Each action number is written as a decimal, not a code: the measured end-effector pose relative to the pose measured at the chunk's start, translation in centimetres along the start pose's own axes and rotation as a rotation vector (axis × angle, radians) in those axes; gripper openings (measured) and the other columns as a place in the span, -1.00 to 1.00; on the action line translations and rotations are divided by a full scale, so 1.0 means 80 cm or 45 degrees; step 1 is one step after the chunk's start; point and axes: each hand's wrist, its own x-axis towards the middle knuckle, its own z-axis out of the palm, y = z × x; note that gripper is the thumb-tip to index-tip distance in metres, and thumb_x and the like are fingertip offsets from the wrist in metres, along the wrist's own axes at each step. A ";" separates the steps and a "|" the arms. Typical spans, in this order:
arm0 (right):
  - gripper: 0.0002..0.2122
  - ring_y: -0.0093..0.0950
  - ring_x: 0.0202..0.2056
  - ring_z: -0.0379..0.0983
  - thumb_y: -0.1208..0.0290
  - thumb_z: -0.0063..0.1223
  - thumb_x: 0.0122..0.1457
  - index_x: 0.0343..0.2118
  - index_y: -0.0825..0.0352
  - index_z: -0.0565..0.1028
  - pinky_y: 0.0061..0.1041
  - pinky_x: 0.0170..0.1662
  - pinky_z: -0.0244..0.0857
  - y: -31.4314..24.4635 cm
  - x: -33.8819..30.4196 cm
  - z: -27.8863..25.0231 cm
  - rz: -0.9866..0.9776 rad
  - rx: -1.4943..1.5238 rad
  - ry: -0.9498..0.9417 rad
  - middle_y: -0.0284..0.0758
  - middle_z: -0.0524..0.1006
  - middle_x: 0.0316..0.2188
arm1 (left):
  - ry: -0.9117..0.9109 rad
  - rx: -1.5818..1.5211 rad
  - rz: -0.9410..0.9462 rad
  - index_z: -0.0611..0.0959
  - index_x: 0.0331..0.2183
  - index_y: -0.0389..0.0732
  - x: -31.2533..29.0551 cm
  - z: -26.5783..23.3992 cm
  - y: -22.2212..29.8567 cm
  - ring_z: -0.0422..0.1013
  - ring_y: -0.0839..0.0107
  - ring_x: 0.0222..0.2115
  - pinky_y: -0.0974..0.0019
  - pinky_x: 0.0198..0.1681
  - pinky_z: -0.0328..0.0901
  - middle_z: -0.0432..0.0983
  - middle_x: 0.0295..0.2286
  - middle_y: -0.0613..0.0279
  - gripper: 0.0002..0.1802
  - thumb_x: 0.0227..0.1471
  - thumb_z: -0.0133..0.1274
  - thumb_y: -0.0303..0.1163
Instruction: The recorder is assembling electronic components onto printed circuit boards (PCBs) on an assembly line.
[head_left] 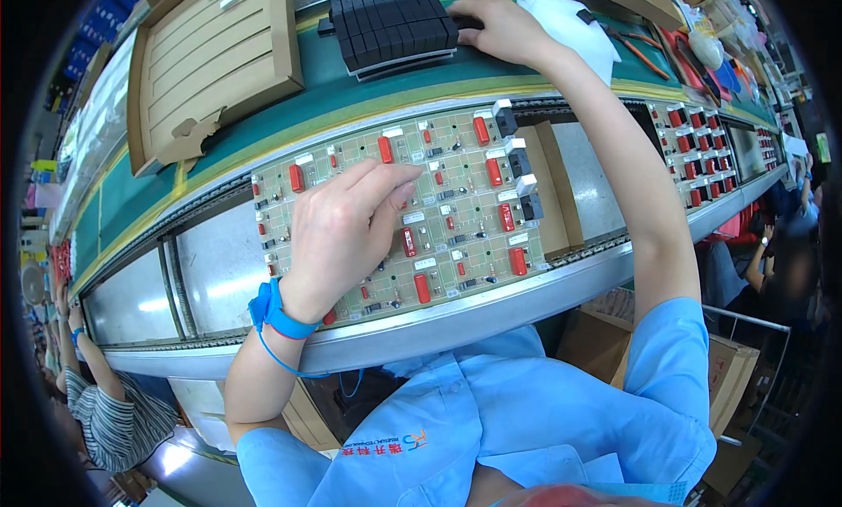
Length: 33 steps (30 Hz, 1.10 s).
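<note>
My left hand (pixel 346 231), with a blue wrist strap, is over a panel of circuit boards (pixel 478 253) on the rail line. Its thumb and forefinger are pressed together; whatever they hold, if anything, is hidden. Red box-shaped components (pixel 422 288) and small parts stand on the panel. Along its right side sit several black components with white tops (pixel 519 163). At the far side, my right hand (pixel 504 32) reaches to a stack of black block-shaped components (pixel 392 29). Its fingers close around a dark piece at the stack's right edge, partly hidden by the hand.
An open cardboard box (pixel 215 60) stands at the far left on the green bench. White foam sheeting (pixel 570 33) and orange-handled pliers (pixel 645 58) lie beyond my right forearm. Another populated panel (pixel 693 152) sits farther right on the metal rails. Other people work at both sides.
</note>
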 end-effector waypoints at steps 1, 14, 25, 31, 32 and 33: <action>-0.73 -0.24 -0.08 0.46 0.35 0.11 0.12 -0.11 0.26 0.53 -0.37 -0.01 0.34 0.002 -0.004 0.001 0.018 -0.051 0.056 -0.22 0.53 -0.10 | -0.015 0.008 -0.009 0.66 -0.36 -0.13 0.001 -0.002 -0.001 0.49 0.25 -0.54 0.28 -0.55 0.33 0.52 -0.51 0.24 -0.90 -0.02 0.16 -0.45; -0.67 -0.72 -0.52 0.24 0.19 -0.08 0.29 -0.16 0.39 0.51 -0.73 -0.54 0.13 -0.040 -0.146 -0.099 0.283 2.010 -0.079 -0.45 0.37 -0.52 | -0.003 -0.020 0.025 0.65 -0.35 -0.16 -0.001 -0.006 0.002 0.46 0.26 -0.57 0.29 -0.55 0.32 0.50 -0.53 0.22 -0.90 -0.02 0.14 -0.48; -0.66 -0.72 -0.68 0.38 0.18 -0.18 0.34 -0.16 0.42 0.46 -0.82 -0.67 0.24 -0.090 -0.233 -0.116 0.341 1.631 -0.116 -0.33 0.48 -0.50 | 0.024 -0.100 -0.006 0.66 -0.30 -0.23 0.001 -0.015 0.027 0.47 0.36 -0.54 0.40 -0.49 0.32 0.52 -0.52 0.17 -0.83 -0.03 0.14 -0.59; -0.68 -0.81 -0.76 0.08 0.18 -0.16 0.34 -0.06 0.36 0.39 -0.83 -0.70 -0.13 -0.108 -0.259 -0.119 0.381 1.667 -0.165 -0.48 0.33 -0.66 | 0.027 -0.095 -0.019 0.67 -0.30 -0.23 0.000 -0.013 0.031 0.46 0.40 -0.53 0.41 -0.47 0.32 0.52 -0.52 0.18 -0.83 -0.02 0.15 -0.58; -0.68 -0.81 -0.76 0.08 0.18 -0.16 0.34 -0.06 0.36 0.39 -0.83 -0.70 -0.13 -0.108 -0.261 -0.118 0.388 1.669 -0.167 -0.48 0.33 -0.66 | 0.029 -0.100 -0.024 0.67 -0.30 -0.23 0.000 -0.012 0.031 0.45 0.41 -0.53 0.42 -0.48 0.31 0.52 -0.52 0.19 -0.84 -0.02 0.15 -0.58; -0.68 -0.81 -0.75 0.06 0.17 -0.12 0.32 -0.06 0.35 0.37 -0.83 -0.70 -0.13 -0.105 -0.264 -0.118 0.460 1.769 -0.182 -0.49 0.30 -0.67 | 0.024 -0.104 -0.027 0.67 -0.30 -0.23 -0.001 -0.012 0.032 0.45 0.41 -0.53 0.42 -0.48 0.31 0.52 -0.52 0.19 -0.84 -0.02 0.15 -0.58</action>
